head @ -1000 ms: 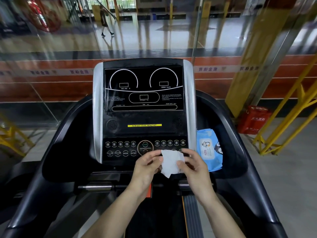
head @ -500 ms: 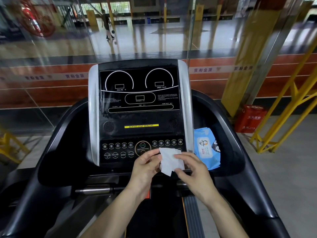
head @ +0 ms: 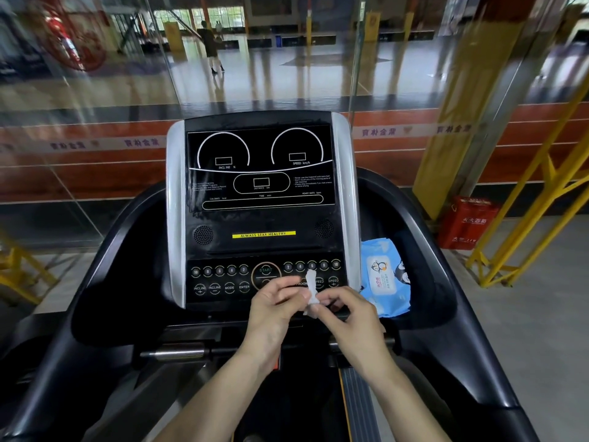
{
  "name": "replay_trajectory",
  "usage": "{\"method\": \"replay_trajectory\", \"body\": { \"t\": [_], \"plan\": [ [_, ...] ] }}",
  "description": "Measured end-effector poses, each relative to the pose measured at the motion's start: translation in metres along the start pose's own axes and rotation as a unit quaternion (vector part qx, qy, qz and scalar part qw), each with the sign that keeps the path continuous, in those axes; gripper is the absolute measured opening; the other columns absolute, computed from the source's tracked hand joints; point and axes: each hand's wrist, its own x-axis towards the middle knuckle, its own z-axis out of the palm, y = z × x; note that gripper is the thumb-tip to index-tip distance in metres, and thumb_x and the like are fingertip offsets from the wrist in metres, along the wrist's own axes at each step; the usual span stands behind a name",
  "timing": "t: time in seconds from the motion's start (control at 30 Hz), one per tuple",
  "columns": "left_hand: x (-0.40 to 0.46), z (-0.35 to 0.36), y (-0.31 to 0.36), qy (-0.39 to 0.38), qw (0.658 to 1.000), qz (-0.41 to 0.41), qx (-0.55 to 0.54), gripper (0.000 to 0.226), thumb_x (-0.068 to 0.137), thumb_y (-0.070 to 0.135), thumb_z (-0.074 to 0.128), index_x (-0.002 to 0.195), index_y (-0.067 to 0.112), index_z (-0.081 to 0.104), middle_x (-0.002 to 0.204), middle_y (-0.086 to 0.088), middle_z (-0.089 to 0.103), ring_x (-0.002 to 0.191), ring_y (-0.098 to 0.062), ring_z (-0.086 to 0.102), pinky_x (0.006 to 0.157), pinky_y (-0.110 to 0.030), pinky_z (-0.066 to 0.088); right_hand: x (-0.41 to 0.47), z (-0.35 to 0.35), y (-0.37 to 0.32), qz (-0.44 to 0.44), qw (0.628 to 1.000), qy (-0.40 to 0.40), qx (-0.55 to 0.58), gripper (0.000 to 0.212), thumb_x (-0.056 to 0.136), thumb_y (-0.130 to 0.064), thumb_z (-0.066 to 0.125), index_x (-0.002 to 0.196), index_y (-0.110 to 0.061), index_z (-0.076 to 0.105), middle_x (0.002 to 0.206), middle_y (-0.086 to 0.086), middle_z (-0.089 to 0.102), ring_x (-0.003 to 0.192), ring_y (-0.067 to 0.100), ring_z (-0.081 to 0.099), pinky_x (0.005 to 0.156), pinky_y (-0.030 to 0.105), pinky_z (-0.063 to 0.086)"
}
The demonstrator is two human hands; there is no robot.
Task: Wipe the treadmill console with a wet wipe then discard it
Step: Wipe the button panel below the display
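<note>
Forearms reach up from the near edge and meet in front of the console's point(head: 259, 199) button row. Left hand point(head: 274, 309) and right hand point(head: 353, 317) each pinch the wipe point(head: 310, 290) between thumb and fingertips, holding it bunched into a narrow upright strip; it seems clear of the buttons, though the angle makes that hard to judge. Just right of the console a blue wipe pack point(head: 384, 277) lies in the side tray. Beyond stand a glass wall, a red box point(head: 467, 223) on the floor by yellow railings point(head: 535, 199), and a distant person point(head: 212, 46) in a hall.
</note>
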Motion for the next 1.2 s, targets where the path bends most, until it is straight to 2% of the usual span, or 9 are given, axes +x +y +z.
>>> {"method": "replay_trajectory", "body": {
  "t": [0.13, 0.27, 0.4, 0.63, 0.73, 0.87, 0.97, 1.07, 1.2],
  "plan": [
    [0.0, 0.003, 0.004, -0.005, 1.0, 0.009, 0.011, 0.032, 0.087, 0.007, 0.08, 0.117, 0.012, 0.07, 0.1, -0.013, 0.08, 0.088, -0.023, 0.076, 0.091, -0.033, 0.055, 0.004, 0.001, 0.003, -0.009, 1.0, 0.016, -0.017, 0.016, 0.094, -0.019, 0.075, 0.085, -0.031, 0.072, 0.089, -0.014, 0.072, 0.094, 0.012, 0.067, 0.083, 0.028, 0.053],
    [0.002, 0.002, 0.006, -0.003, 0.999, 0.026, 0.023, 0.027, 0.09, 0.004, 0.076, 0.115, 0.012, 0.071, 0.096, -0.016, 0.079, 0.091, -0.018, 0.074, 0.089, -0.024, 0.05, 0.006, -0.004, 0.003, 0.027, 0.999, 0.029, 0.029, 0.021, 0.097, -0.011, 0.066, 0.085, -0.028, 0.066, 0.087, -0.01, 0.069, 0.082, 0.011, 0.064, 0.073, 0.028, 0.051],
    [0.008, -0.003, -0.001, 0.007, 0.994, 0.061, 0.093, 0.023, 0.095, 0.003, 0.071, 0.111, 0.018, 0.075, 0.08, 0.007, 0.072, 0.091, -0.007, 0.07, 0.096, -0.022, 0.049, 0.011, -0.015, 0.004, 0.072, 0.992, 0.053, 0.085, 0.022, 0.098, -0.007, 0.063, 0.084, -0.024, 0.064, 0.082, -0.011, 0.068, 0.069, 0.004, 0.057, 0.067, 0.022, 0.045],
    [0.014, -0.006, -0.006, -0.051, 0.953, 0.105, 0.279, 0.028, 0.104, 0.017, 0.059, 0.119, 0.037, 0.072, 0.118, 0.016, 0.072, 0.114, 0.003, 0.064, 0.092, -0.011, 0.047, 0.024, -0.033, 0.001, 0.061, 0.992, 0.031, 0.106, 0.015, 0.104, -0.01, 0.06, 0.095, -0.022, 0.063, 0.092, -0.012, 0.069, 0.089, 0.009, 0.063, 0.078, 0.019, 0.048],
    [0.012, -0.001, -0.003, -0.065, 0.969, 0.063, 0.229, 0.026, 0.102, 0.015, 0.063, 0.111, 0.038, 0.072, 0.112, 0.005, 0.075, 0.103, -0.008, 0.069, 0.073, -0.016, 0.054, 0.032, -0.037, -0.001, 0.071, 0.99, 0.023, 0.118, 0.013, 0.104, -0.016, 0.063, 0.101, -0.029, 0.063, 0.097, -0.021, 0.067, 0.098, 0.006, 0.063, 0.081, 0.018, 0.048],
    [0.011, 0.0, -0.001, -0.106, 0.975, 0.054, 0.189, 0.018, 0.099, 0.01, 0.068, 0.112, 0.02, 0.076, 0.111, -0.006, 0.075, 0.095, -0.013, 0.07, 0.074, -0.025, 0.055, 0.042, -0.043, -0.003, 0.073, 0.988, 0.001, 0.135, 0.018, 0.099, -0.02, 0.071, 0.1, -0.036, 0.063, 0.086, -0.003, 0.069, 0.085, 0.012, 0.064, 0.077, 0.025, 0.049],
    [0.011, 0.0, 0.0, -0.107, 0.986, 0.029, 0.122, 0.022, 0.097, 0.009, 0.071, 0.118, 0.017, 0.07, 0.097, -0.007, 0.078, 0.082, -0.018, 0.071, 0.064, -0.026, 0.054, 0.044, -0.045, -0.003, 0.09, 0.985, -0.007, 0.147, 0.026, 0.094, -0.021, 0.079, 0.11, -0.031, 0.062, 0.09, -0.005, 0.072, 0.084, 0.01, 0.067, 0.08, 0.026, 0.05],
    [0.009, 0.001, 0.003, -0.095, 0.991, 0.054, 0.08, 0.031, 0.096, 0.004, 0.07, 0.123, 0.016, 0.065, 0.085, -0.011, 0.077, 0.085, -0.017, 0.073, 0.077, -0.02, 0.055, 0.038, -0.04, 0.002, 0.128, 0.979, 0.023, 0.158, 0.041, 0.087, -0.027, 0.086, 0.117, -0.037, 0.06, 0.108, -0.004, 0.072, 0.094, 0.014, 0.07, 0.084, 0.025, 0.053],
    [0.009, -0.001, 0.001, -0.09, 0.989, 0.086, 0.083, 0.028, 0.096, -0.001, 0.067, 0.117, 0.018, 0.069, 0.083, -0.009, 0.076, 0.084, -0.016, 0.071, 0.083, -0.02, 0.054, 0.023, -0.03, 0.011, 0.097, 0.987, 0.033, 0.125, 0.031, 0.09, -0.025, 0.083, 0.115, -0.037, 0.067, 0.118, -0.014, 0.068, 0.112, 0.011, 0.066, 0.097, 0.031, 0.053]
  ]
}}
